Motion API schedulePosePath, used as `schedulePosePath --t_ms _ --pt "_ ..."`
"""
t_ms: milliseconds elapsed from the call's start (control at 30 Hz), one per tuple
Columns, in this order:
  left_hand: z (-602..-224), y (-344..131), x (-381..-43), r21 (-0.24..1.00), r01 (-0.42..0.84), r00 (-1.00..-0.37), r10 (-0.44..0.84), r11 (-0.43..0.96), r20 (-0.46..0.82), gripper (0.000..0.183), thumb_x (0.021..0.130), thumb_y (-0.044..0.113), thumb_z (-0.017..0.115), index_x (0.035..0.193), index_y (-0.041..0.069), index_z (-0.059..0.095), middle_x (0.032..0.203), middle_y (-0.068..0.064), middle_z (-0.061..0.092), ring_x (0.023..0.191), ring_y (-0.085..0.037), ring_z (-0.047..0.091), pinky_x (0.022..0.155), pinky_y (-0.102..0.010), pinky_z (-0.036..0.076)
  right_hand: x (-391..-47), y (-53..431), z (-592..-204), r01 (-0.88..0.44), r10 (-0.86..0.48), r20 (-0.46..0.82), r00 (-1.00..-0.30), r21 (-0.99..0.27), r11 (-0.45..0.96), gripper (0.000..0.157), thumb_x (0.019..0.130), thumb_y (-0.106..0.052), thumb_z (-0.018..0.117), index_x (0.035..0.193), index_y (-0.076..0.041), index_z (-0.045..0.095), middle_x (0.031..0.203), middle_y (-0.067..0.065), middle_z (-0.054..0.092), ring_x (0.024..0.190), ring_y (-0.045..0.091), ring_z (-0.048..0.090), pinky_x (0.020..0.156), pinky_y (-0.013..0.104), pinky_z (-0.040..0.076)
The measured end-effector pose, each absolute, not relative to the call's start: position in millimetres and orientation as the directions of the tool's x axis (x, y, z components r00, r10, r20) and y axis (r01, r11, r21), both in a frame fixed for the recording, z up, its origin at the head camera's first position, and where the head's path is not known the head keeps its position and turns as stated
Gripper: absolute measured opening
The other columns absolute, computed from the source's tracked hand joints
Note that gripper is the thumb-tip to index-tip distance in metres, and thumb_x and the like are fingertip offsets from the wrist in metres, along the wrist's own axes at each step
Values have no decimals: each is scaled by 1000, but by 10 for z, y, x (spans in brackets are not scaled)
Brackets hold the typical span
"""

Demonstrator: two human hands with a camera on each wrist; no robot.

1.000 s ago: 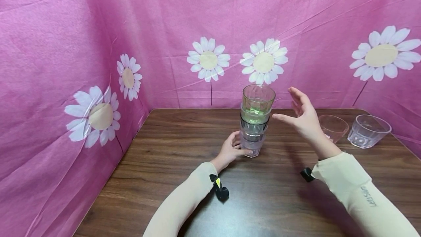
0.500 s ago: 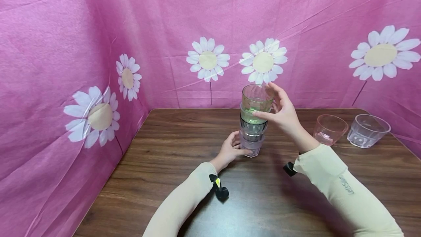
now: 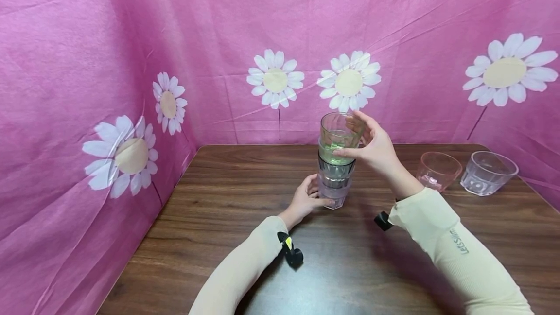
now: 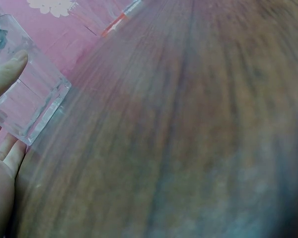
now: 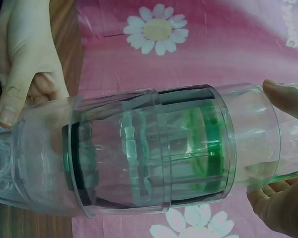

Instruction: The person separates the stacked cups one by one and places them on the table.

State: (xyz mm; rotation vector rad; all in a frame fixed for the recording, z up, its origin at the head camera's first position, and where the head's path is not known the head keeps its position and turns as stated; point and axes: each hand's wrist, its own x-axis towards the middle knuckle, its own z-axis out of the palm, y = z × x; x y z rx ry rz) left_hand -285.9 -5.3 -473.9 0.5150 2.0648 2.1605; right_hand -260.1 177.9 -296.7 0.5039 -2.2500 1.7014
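A stack of nested tumblers stands upright on the table. On top is a green tumbler (image 3: 333, 128), with a dark grey tumbler (image 3: 335, 168) lower in the stack and a clear tumbler (image 3: 334, 202) at the bottom. My left hand (image 3: 305, 202) grips the bottom tumbler, thumb across its front; the left wrist view shows that tumbler's thick clear base (image 4: 37, 106) near the wood. Up at the top, my right hand (image 3: 379, 148) holds the green tumbler from the right. Thumb and fingers lie on opposite sides of it in the right wrist view, where green shows through the clear walls.
Two separate tumblers stand at the table's right: a pink one (image 3: 439, 171) and a clear one (image 3: 489, 174). Behind the brown wooden table (image 3: 245, 169) hangs a pink cloth (image 3: 218, 38) printed with daisies, which also covers the left side.
My right hand has moved left from beside the stack and closed its fingers round the green tumbler. The left hand and the stack have stayed in place.
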Motion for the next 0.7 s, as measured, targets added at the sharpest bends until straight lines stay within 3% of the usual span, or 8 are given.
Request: schedulePosePath --t_ms 267,533,700 --pt "-4747 -58 -2857 987 152 -937 308 -61 163 73 74 -15 79 138 0 48 126 -14 62 115 -22 60 99 -33 49 -2599 1781 -2968 -434 -91 426 -900 -861 264 97 71 4 87 152 -5 36 144 17 51 131 30 48 107 36 43" --pt "-4744 -56 -2864 987 149 -938 307 -57 159 71 75 -12 79 138 1 49 126 -13 62 115 -22 60 100 -32 49 -2583 1792 -2900 -411 -30 419 -907 -871 268 98 69 3 89 152 -7 37 143 17 52 130 29 49 108 41 43" --pt "-4743 -57 -2858 986 159 -936 309 -58 169 71 75 -13 79 138 1 49 125 -13 62 115 -22 60 99 -32 49 -2577 1796 -2852 -420 -6 429 -903 -881 220 98 67 7 87 151 -7 38 142 17 52 128 25 52 105 31 45"
